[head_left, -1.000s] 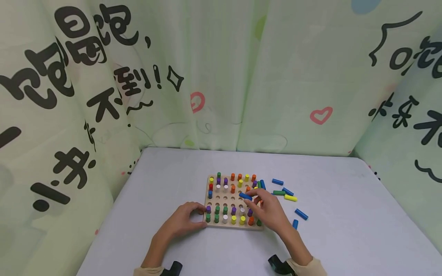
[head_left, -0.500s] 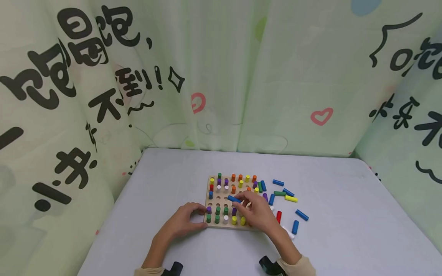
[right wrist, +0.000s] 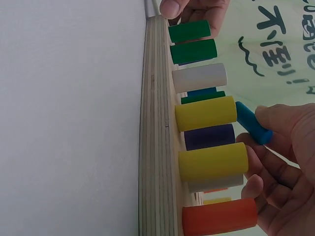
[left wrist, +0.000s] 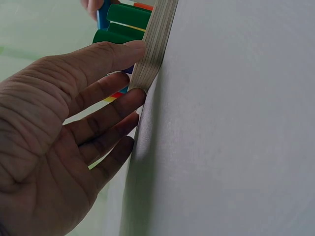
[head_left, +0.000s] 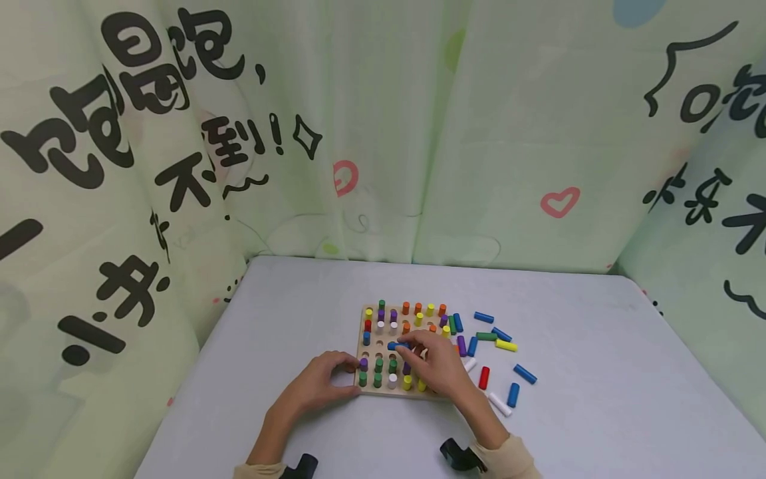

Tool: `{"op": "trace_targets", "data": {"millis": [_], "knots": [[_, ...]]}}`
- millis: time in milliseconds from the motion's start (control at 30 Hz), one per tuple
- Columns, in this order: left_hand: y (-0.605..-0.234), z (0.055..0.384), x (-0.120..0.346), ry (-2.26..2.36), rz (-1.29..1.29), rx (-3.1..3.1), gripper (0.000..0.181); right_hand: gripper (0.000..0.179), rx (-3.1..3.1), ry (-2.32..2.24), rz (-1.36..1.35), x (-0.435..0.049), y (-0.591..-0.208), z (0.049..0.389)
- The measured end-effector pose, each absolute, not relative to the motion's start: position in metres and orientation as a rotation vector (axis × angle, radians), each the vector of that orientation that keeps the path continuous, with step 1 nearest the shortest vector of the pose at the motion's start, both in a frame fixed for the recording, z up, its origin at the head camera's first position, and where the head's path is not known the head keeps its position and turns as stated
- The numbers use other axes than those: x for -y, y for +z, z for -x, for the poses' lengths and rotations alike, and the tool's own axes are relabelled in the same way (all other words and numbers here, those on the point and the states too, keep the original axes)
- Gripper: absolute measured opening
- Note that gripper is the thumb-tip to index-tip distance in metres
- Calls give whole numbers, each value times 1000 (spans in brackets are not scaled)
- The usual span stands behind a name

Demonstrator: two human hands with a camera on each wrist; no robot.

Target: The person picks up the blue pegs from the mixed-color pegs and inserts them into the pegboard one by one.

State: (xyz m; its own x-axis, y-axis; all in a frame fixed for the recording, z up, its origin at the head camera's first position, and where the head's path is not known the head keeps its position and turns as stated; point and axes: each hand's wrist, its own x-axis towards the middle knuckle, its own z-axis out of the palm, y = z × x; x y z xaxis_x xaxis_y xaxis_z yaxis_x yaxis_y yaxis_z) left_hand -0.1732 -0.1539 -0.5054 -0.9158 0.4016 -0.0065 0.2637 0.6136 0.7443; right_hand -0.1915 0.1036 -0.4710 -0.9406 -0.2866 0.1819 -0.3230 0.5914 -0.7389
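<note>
A wooden pegboard bears rows of upright coloured pegs and lies on the table in the head view. My left hand holds its near left corner, thumb on the near edge and fingers along the left side; the left wrist view shows the thumb against the layered wood edge. Over the middle of the board, my right hand pinches a blue peg between thumb and fingers. That peg is tilted and, in the right wrist view, apart from the board's surface. The right hand hides part of the board's right side.
Loose pegs lie on the white tabletop right of the board, among them a red peg, a yellow peg, a white peg and several blue ones. A printed curtain hangs behind the table.
My right hand has moved left across the board with the blue peg, from its right part to the middle rows. The left hand stays at the corner.
</note>
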Motion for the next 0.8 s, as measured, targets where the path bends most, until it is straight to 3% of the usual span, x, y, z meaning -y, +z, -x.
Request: {"op": "trace_targets", "data": {"millis": [800], "knots": [[-505,173,155,1187,-542,-2652,41,18,2729,1348,-501,-85,-484,207]]}}
